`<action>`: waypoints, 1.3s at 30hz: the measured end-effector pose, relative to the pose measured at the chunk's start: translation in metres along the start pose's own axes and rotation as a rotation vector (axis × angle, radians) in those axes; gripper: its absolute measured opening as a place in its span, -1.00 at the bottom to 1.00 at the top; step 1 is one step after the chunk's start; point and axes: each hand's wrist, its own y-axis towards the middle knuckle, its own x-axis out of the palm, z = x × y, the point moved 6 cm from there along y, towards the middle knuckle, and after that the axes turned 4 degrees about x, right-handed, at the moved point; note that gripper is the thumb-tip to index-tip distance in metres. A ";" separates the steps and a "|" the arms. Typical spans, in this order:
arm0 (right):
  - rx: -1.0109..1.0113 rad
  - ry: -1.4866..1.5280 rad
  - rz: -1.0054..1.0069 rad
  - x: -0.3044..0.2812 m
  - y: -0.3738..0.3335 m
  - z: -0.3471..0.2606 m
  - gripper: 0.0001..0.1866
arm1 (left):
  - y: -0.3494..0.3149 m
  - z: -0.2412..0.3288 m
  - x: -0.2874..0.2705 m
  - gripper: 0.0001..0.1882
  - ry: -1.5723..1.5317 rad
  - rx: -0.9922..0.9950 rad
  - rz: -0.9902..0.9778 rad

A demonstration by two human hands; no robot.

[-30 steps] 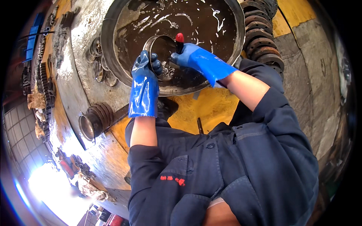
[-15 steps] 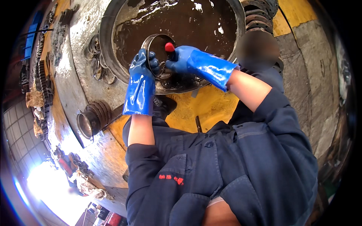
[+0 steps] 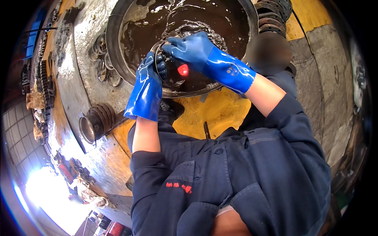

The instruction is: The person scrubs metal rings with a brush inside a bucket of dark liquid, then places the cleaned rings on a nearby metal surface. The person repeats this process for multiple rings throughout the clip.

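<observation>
Both my hands wear blue rubber gloves over a round dark basin point(image 3: 115, 47) of murky brown liquid. My left hand point(image 3: 149, 67) is closed on the near left rim of a metal ring point(image 3: 172, 84), held tilted above the liquid. Over the ring's right side, my right hand point(image 3: 193, 49) has its fingers wrapped round a tool; its red handle end point(image 3: 183, 70) sticks out below the palm. The rest of that tool is hidden by the glove and ring, so its kind cannot be made out. Ripples run through the liquid beyond my right hand.
Several thin metal rings point(image 3: 114, 78) lie left of the basin. A ribbed metal cylinder point(image 3: 103, 120) rests on its side at the lower left. Dark discs point(image 3: 272, 19) are stacked in a row along the basin's right. Yellow flooring point(image 3: 220, 112) shows between my legs.
My right hand has moved up and over the ring and turned, so the red handle end now points toward me. The liquid has become rippled. My left hand keeps its hold.
</observation>
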 end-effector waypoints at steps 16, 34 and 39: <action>0.988 1.046 -0.680 0.041 -0.033 0.017 -0.47 | -0.019 0.008 0.013 -0.64 0.128 0.187 0.117; 1.049 0.981 -0.662 0.057 -0.036 0.042 -0.53 | -0.007 0.009 0.013 -0.63 0.084 0.115 0.051; 1.206 1.537 -0.562 0.059 -0.053 0.014 -0.57 | -0.007 0.010 0.013 -0.63 0.080 0.106 0.060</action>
